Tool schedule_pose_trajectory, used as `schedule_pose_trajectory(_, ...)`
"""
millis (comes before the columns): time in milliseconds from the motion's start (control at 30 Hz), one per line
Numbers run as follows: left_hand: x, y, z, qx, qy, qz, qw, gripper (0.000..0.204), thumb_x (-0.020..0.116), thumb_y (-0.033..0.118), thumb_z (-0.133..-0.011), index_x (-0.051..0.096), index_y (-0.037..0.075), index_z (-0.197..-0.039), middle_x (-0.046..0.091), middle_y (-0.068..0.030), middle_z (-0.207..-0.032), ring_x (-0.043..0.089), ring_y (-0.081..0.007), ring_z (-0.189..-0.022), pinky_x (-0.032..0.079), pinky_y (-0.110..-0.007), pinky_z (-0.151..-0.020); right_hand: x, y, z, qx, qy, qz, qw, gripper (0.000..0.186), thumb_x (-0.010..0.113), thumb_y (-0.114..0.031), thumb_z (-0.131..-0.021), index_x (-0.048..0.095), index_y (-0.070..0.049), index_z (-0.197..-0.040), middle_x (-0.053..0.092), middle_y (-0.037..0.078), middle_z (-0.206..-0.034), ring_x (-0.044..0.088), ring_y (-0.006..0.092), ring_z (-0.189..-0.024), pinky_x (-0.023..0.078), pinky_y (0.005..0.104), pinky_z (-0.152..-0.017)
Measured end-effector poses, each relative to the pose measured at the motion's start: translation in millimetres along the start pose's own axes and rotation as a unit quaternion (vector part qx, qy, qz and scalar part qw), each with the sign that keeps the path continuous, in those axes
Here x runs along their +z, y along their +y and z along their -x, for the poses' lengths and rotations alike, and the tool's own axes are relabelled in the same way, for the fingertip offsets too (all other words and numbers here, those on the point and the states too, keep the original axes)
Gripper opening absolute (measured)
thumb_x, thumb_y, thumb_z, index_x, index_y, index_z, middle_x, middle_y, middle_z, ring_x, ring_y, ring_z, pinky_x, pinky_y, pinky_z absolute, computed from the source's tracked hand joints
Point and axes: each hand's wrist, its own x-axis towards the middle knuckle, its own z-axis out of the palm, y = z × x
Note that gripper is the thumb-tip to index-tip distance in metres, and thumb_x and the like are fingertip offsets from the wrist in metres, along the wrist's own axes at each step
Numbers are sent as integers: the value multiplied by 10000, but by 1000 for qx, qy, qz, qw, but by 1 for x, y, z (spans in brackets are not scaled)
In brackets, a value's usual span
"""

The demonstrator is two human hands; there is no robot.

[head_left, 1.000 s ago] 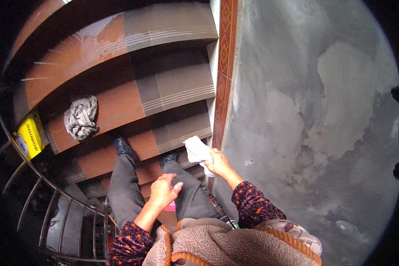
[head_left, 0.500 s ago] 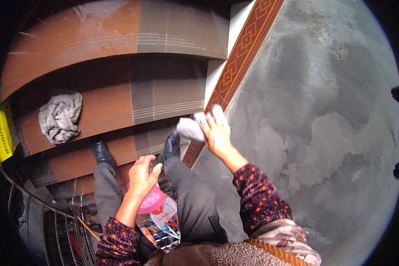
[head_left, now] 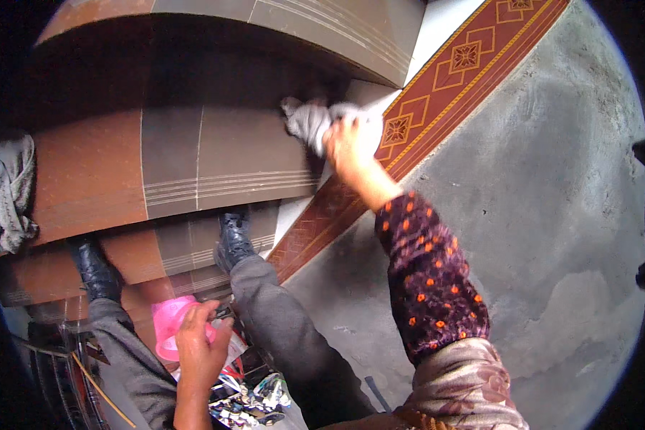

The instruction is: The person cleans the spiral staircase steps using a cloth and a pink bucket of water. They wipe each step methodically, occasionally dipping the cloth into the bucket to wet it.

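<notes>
Right hand (head_left: pixel 352 154) clamps the white cloth (head_left: pixel 310 123) at the right end of the step (head_left: pixel 254 154), beside the patterned border (head_left: pixel 396 131); its long axis runs crosswise. Left hand (head_left: pixel 202 344), farther off, hangs with fingers apart.

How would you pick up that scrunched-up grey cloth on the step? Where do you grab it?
Probably by the bunched folds in the middle of the grey cloth, pinching from above with the left hand. It lies loosely heaped on the step, with no handle and its top uncovered, and the right hand grips a white cloth.
</notes>
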Motion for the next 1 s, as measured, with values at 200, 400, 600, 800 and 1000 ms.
schedule_pose_trajectory(200,-6,-7,-12,-35,22,43,998,322,727,67,-797,631,11,-1099,634,-152,-909,628,-276,-842,503,-374,-776,-58,-55,80,-112,-129,-234,957,259,568,-288,-869,726,-164,-1033,679,66,-1145,565,271,-1168,362,532,-969)
schedule_pose_trajectory(400,-8,-12,-13,-63,37,69,995,297,694,57,-832,629,-5,-1115,639,-129,-963,624,-231,-887,500,-349,-818,-34,50,-11,12,145,-29,989,209,596,-239,-809,680,-158,-982,641,59,-968,573,265,-984,373,534,-936)
schedule_pose_trajectory(600,-8,-10,-12,-82,12,64,995,302,692,42,-830,627,-11,-1120,645,-130,-980,627,-220,-876,503,-336,-811,4,25,-29,2,14,-89,996,238,648,-304,-748,705,-136,-907,676,53,-891,609,256,-973,379,508,-954)
schedule_pose_trajectory(800,-18,-10,-16,-60,37,122,990,294,687,18,-847,631,-8,-1135,645,-93,-946,622,-156,-815,513,-286,-758,-57,-26,31,-105,-172,-240,949,391,710,-341,-693,687,-168,-1043,666,90,-1123,593,301,-1127,460,522,-907)
schedule_pose_trajectory(1000,-20,-19,-17,-97,53,155,982,279,678,21,-851,637,-17,-1124,646,-92,-951,615,-150,-829,515,-291,-786,-62,49,3,78,127,18,989,290,499,-224,-925,654,-72,-1116,652,79,-1116,554,276,-1100,405,499,-937)
